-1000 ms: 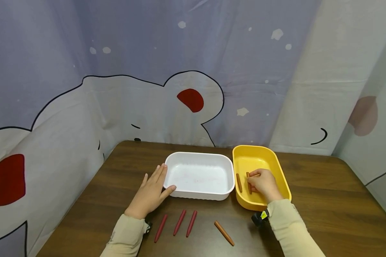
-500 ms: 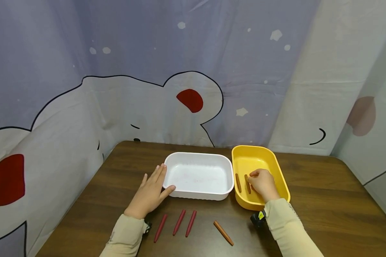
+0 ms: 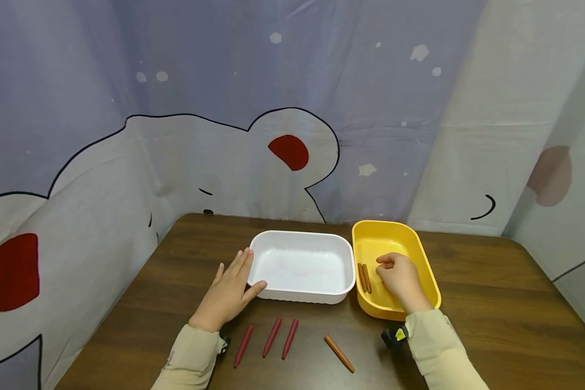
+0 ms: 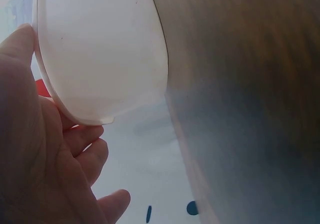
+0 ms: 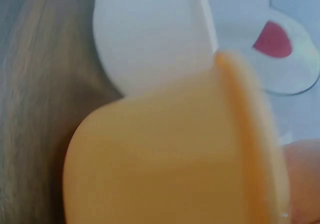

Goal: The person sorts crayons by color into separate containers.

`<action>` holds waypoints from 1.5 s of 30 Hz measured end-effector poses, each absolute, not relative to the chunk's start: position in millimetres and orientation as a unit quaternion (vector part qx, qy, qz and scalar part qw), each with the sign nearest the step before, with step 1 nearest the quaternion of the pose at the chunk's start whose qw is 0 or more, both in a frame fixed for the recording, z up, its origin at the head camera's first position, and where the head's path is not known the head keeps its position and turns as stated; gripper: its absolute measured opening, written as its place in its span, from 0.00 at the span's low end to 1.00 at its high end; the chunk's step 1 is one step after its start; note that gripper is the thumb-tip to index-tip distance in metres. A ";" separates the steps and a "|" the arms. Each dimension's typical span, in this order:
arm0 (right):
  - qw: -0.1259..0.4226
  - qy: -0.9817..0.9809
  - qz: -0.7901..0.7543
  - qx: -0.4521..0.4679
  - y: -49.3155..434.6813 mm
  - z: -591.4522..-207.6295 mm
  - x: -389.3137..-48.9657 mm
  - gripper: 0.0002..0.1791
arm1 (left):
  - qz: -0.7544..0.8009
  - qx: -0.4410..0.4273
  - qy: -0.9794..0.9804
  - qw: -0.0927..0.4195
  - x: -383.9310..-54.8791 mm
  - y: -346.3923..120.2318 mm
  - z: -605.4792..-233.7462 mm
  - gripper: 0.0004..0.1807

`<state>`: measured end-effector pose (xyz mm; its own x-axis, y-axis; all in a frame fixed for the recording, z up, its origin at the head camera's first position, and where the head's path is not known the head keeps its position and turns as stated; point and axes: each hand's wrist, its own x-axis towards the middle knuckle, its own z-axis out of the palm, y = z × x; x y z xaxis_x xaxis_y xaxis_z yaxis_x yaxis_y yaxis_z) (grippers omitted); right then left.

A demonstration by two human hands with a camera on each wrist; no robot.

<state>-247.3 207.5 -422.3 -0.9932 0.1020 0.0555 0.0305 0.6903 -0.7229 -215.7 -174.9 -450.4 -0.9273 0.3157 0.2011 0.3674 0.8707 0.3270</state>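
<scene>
My left hand [image 3: 229, 298] rests with extended fingers against the left end of the white plastic tray [image 3: 302, 297]. The left wrist view shows fingertips [image 4: 92, 134] along the tray's rim. Inside the yellow tray [image 3: 379, 310], two brown crayons lie side by side near its left wall, one crayon [image 3: 362, 278] just left of the other crayon [image 3: 367, 278]. My right hand [image 3: 401, 279] hovers right of them, fingers loosely bent and holding nothing. From the right wrist, the yellow tray's wall [image 5: 160, 149] hides most of that hand.
On the brown table [image 3: 175, 303], three dark red crayons lie in front of the white tray: one crayon [image 3: 243, 346] at left, then a crayon [image 3: 272, 337] and another crayon [image 3: 290, 339]. A brown crayon [image 3: 339, 353] lies slanted to their right. A printed curtain [image 3: 214, 162] hangs behind.
The second brown crayon in the yellow tray has shifted left beside the first. My right hand has let go of it and drawn slightly away. The left hand has stayed put.
</scene>
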 end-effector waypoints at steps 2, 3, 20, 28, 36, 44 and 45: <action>0.057 -0.919 0.390 -0.022 205.0 -416.9 -241.1 0.13 | -0.182 -0.178 -0.964 0.070 -215.9 -174.7 -450.5 0.47; 0.063 -0.919 0.390 -0.013 203.3 -413.4 -237.1 0.13 | -0.183 -0.178 -0.964 0.071 -215.8 -174.7 -450.4 0.47; 0.076 -0.890 0.427 0.141 161.3 -388.7 -172.0 0.08 | -0.181 -0.177 -0.965 0.067 -215.7 -174.6 -448.0 0.47; 0.006 -0.883 0.419 0.212 153.0 -404.7 -165.4 0.08 | -0.181 -0.177 -0.965 0.074 -215.0 -175.5 -450.3 0.46; -0.061 -0.890 0.387 0.232 147.7 -417.6 -160.1 0.11 | -0.163 -0.177 -0.967 0.087 -216.0 -174.4 -452.1 0.46; -0.098 -0.906 0.348 0.220 141.3 -428.5 -153.8 0.10 | -0.154 -0.177 -0.968 0.089 -214.7 -174.0 -450.4 0.46; -0.099 -0.907 0.346 0.221 140.6 -429.6 -153.3 0.10 | -0.155 -0.177 -0.968 0.089 -214.6 -173.9 -450.2 0.46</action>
